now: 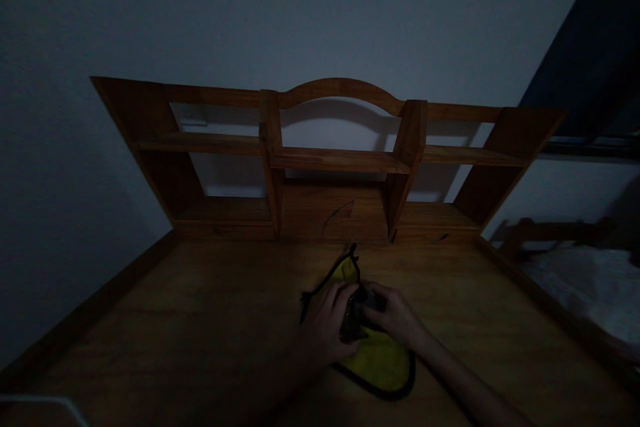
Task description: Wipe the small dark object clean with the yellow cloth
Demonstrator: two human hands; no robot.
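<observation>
A yellow cloth with a black edge [383,367] lies on the wooden desk [200,320]. Both my hands rest on it near the middle of the desk. My left hand [327,327] has its fingers curled around a small dark object [356,317] that sits on the cloth. My right hand [395,317] grips the same dark object from the right side. The light is dim and I cannot make out what the object is.
A wooden shelf unit [335,160] with open compartments stands at the back of the desk against a pale wall. A bed with light bedding [590,287] is to the right. A white item [45,407] shows at the lower left corner.
</observation>
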